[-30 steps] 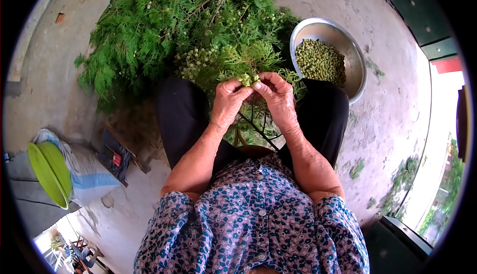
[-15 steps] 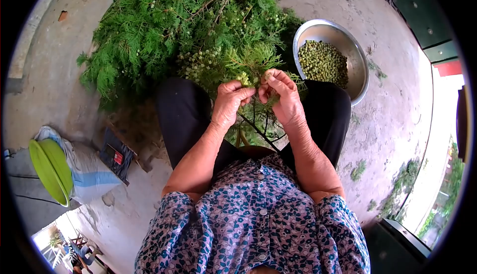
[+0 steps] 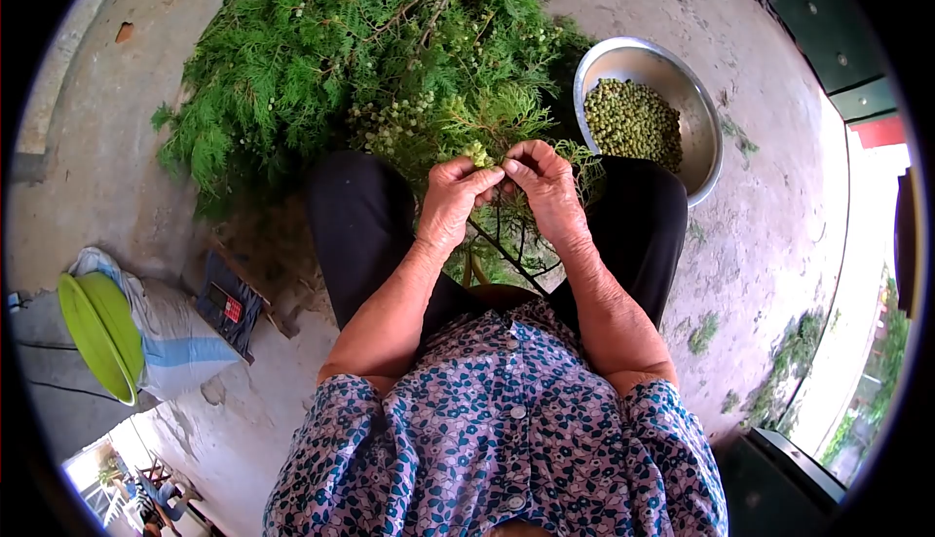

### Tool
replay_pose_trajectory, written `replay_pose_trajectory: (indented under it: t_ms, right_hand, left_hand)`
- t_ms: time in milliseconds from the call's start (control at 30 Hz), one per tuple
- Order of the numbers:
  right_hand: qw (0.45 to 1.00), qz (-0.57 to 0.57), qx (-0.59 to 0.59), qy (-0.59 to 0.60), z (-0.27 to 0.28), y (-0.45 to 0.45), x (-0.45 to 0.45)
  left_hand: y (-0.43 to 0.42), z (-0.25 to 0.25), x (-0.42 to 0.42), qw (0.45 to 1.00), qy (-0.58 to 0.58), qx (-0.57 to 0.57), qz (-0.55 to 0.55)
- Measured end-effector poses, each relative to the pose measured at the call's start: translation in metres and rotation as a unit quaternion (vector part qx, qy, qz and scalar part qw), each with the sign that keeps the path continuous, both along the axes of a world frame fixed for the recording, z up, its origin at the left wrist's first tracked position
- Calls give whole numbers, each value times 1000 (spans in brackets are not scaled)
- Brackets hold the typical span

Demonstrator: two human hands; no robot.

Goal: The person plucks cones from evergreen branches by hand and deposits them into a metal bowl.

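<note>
Above my lap, my left hand is closed on a conifer sprig, with a cluster of pale green cones showing over its fingers. My right hand meets it, thumb and forefinger pinched together at the left thumb's tip. Whatever lies in that pinch is too small and covered to make out. A thin dark branch runs down between my knees below the hands. Just beyond them spreads a large heap of green conifer branches, dotted with more pale cones.
By my right knee stands a metal basin partly filled with small green cones. To the left are a lime-green plastic tub, a white and blue sack and a red calculator-like object. Green scraps lie on the concrete floor.
My right hand's fingertips have moved left and slightly down to meet the left thumb, after being held a little apart. My left hand has barely moved.
</note>
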State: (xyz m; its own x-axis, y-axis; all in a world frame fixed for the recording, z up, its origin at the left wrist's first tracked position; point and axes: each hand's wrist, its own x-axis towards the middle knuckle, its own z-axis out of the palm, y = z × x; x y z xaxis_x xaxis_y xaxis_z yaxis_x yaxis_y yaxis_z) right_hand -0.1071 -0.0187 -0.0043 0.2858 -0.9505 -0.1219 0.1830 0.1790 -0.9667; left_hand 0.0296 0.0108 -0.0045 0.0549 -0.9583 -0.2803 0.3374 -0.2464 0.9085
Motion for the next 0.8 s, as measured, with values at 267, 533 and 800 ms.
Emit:
replay_pose_trajectory:
  t_ms: [267, 533, 800]
  right_hand:
    - [999, 24, 9, 28, 10, 2, 3]
    - [979, 0, 163, -118, 4, 4, 0]
    - [954, -55, 219, -198, 20, -8, -11]
  left_hand:
    - [0, -9, 2, 1000, 1, -19, 12]
    - [-2, -6, 2, 999, 40, 6, -10]
    - [-2, -1, 2, 998, 42, 20, -52]
